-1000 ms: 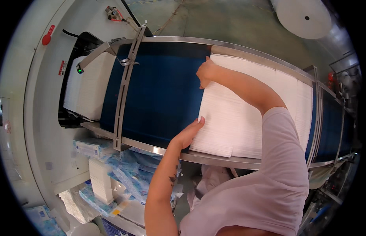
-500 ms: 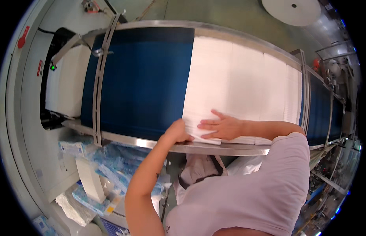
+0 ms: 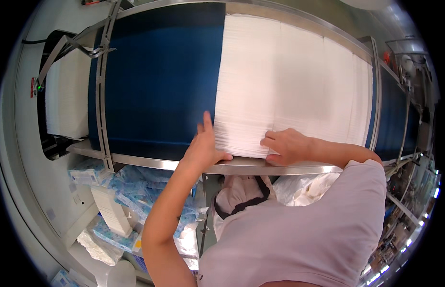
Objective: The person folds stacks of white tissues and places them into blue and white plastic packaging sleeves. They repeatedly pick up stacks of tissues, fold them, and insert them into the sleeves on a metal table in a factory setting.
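Pale lilac short-sleeved top (image 3: pixel 299 225), small dark mark (image 3: pixel 178 218) on left forearm (image 3: pixel 166 203)

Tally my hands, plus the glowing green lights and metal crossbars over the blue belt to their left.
Hands: 2, left hand and right hand, both at the white sheets
Green light: 1
Metal crossbar over the blue belt: 1
Total: 4

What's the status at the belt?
Left hand at near-left corner of white stacked sheets; right hand at near edge. Sheets on blue belt; metal rail along near side.
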The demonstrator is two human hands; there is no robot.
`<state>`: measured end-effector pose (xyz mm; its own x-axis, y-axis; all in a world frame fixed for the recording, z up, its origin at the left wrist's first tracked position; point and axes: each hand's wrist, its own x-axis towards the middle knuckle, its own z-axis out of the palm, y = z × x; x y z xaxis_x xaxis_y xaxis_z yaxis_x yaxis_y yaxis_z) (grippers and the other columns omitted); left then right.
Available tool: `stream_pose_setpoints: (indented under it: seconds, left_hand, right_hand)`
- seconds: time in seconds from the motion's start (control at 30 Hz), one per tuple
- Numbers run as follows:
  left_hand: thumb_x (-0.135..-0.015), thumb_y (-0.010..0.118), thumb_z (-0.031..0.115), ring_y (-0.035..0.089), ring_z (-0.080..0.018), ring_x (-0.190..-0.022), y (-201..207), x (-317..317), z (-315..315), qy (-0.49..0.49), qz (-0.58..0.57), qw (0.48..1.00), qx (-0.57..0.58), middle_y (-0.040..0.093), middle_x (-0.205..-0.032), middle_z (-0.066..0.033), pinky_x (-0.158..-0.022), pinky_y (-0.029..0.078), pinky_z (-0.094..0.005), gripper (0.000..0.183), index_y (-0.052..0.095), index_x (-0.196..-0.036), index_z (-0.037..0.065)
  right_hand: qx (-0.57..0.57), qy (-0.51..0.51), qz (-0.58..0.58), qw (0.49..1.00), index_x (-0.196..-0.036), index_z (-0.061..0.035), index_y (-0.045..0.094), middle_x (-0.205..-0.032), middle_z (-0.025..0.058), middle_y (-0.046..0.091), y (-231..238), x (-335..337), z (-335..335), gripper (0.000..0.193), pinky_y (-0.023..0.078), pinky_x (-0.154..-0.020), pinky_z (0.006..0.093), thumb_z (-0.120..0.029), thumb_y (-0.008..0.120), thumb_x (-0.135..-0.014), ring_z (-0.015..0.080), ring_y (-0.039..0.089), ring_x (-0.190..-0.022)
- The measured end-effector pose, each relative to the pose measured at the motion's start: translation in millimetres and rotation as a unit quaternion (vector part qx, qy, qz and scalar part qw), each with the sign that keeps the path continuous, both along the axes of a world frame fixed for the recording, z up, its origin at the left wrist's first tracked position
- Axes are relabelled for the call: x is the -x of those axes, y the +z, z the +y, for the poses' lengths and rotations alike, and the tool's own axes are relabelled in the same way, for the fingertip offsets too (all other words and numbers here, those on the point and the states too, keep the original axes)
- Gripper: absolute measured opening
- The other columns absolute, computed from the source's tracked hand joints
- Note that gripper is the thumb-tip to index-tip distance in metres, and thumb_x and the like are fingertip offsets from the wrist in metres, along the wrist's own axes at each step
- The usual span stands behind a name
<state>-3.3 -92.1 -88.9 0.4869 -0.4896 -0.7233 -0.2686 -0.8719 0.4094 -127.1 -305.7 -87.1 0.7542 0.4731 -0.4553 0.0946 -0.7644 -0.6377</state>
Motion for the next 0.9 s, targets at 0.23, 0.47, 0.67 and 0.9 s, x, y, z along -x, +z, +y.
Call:
stream_pose_setpoints:
  seconds: [0.23,0.47,0.67,0.9]
  left_hand:
    - [-0.057,0.079,0.025,0.013,-0.0316,-0.135,-12.9,8.6,-20.5,-0.338,-0.197,0.897,0.206,0.016,-0.145,-0.0159,-0.103,0.017,-0.0578,0.096,0.027,-0.138,0.02]
    - [-0.058,0.072,0.015,0.019,-0.0313,-0.133,-52.1,5.5,-32.9,-0.334,-0.337,0.859,0.19,0.022,-0.143,-0.0155,-0.096,0.019,-0.0657,0.088,0.032,-0.136,0.02]
    - [-0.058,0.078,0.031,0.014,-0.0347,-0.134,-46.2,6.2,-32.7,-0.34,-0.329,0.872,0.127,0.016,-0.144,-0.0185,-0.096,0.016,-0.0669,0.094,0.029,-0.137,0.025]
    - [-0.063,0.073,0.017,0.014,-0.0278,-0.135,-40.2,8.5,-38.0,-0.417,-0.211,0.861,0.199,0.017,-0.146,-0.0089,-0.097,0.015,-0.0677,0.085,0.031,-0.135,0.034]
  right_hand:
    - [0.061,-0.012,-0.088,0.994,-0.085,-0.0034,0.047,-0.074,0.0093,0.057,-17.8,10.2,5.9,0.025,0.044,-0.057,0.0369,-0.017,0.063,-0.07,0.0269,0.059,-0.068]
    - [0.096,-0.004,-0.273,0.957,-0.079,-0.0088,0.05,-0.067,0.0011,0.054,-46.0,-5.9,-0.5,0.022,0.04,-0.056,0.0317,-0.021,0.066,-0.069,0.0184,0.056,-0.065]
    - [0.069,-0.054,-0.225,0.97,-0.08,-0.0073,0.049,-0.067,0.0025,0.054,-53.4,-3.4,-5.4,0.016,0.04,-0.056,0.0335,-0.015,0.061,-0.073,0.02,0.055,-0.066]
    - [0.003,-0.039,-0.279,0.959,-0.067,-0.0059,0.057,-0.068,0.0035,0.057,-43.1,3.7,-14.8,0.006,0.041,-0.065,0.0306,-0.008,0.057,-0.061,0.0203,0.052,-0.072]
